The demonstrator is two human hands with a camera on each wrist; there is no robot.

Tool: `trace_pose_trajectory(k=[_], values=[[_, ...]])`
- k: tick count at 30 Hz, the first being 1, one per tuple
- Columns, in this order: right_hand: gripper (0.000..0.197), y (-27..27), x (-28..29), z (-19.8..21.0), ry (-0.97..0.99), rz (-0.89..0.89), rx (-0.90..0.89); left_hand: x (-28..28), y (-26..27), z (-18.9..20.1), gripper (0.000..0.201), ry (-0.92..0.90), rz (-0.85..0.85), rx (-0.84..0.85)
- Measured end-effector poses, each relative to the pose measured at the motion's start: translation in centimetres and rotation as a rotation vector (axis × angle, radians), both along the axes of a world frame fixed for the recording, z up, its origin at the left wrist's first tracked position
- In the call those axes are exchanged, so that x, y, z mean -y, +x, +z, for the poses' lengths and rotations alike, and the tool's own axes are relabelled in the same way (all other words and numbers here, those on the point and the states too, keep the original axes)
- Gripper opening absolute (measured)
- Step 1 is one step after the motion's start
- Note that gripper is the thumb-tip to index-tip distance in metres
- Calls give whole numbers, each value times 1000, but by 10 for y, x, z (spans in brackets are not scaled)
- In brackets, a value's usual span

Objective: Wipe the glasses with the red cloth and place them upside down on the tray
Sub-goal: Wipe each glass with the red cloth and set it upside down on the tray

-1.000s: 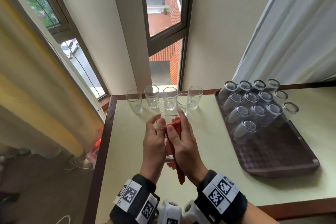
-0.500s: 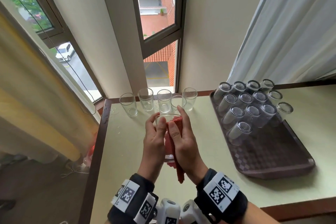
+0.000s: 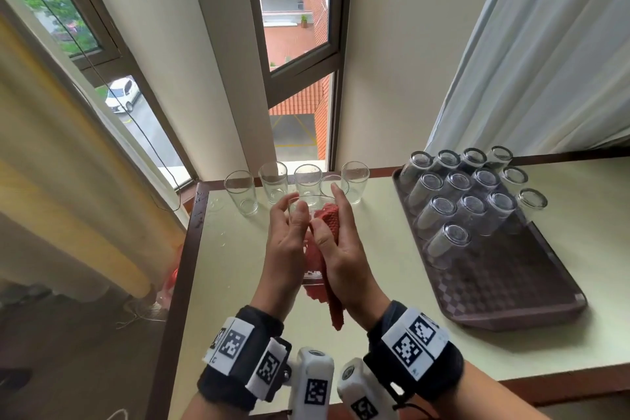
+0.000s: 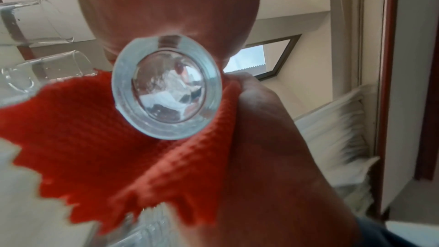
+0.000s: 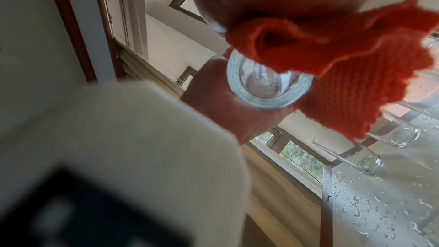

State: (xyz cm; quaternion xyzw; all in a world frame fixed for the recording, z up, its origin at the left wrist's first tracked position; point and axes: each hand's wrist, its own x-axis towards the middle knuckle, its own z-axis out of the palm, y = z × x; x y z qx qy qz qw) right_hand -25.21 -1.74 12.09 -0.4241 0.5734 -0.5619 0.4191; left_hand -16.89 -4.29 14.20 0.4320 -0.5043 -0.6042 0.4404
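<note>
A clear glass (image 3: 308,215) is held upright above the table between both hands. My left hand (image 3: 288,242) grips its left side, fingers curled round it. My right hand (image 3: 335,239) presses the red cloth (image 3: 329,225) against the glass's right side, and the cloth's tail hangs down below the wrists. The glass's thick base (image 4: 166,89) faces the left wrist camera, with the red cloth (image 4: 99,138) wrapped beside it. In the right wrist view the glass base (image 5: 266,84) sits under the bunched cloth (image 5: 344,59). The brown tray (image 3: 518,286) at the right holds several upside-down glasses (image 3: 467,208).
Several upright glasses (image 3: 272,181) stand in a row at the table's far edge, below the window. Water drops (image 5: 380,209) lie on the pale table (image 3: 238,283). A white curtain (image 3: 545,61) hangs behind the tray. The tray's near half is bare.
The hands stay on the glass and cloth; the left fingers have shifted slightly on the glass. The head view has tilted a little, so everything sits slightly lower and left.
</note>
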Motion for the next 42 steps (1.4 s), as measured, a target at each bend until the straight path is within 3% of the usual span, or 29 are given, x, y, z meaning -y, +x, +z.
trace_pose_trajectory(k=[7,11,17,22,27,36,42], values=[[78,-11,-3,16,31,-24,141,-17,-3,-4,50,-83,25,37],[64,-6,-13,15,20,6,174,-16,0,-13,53,-80,56,117],[76,-6,-20,5,35,50,36,-24,4,-19,47,-40,96,17],[79,-13,-8,9,60,18,141,-31,-2,-17,38,-73,46,-54],[73,-2,-16,7,40,18,125,-27,4,-18,69,-54,40,-29],[73,-5,-9,16,77,61,210,-32,5,-9,40,-52,34,-67],[65,5,-18,12,27,52,116,-26,13,-10,50,-54,48,-67]])
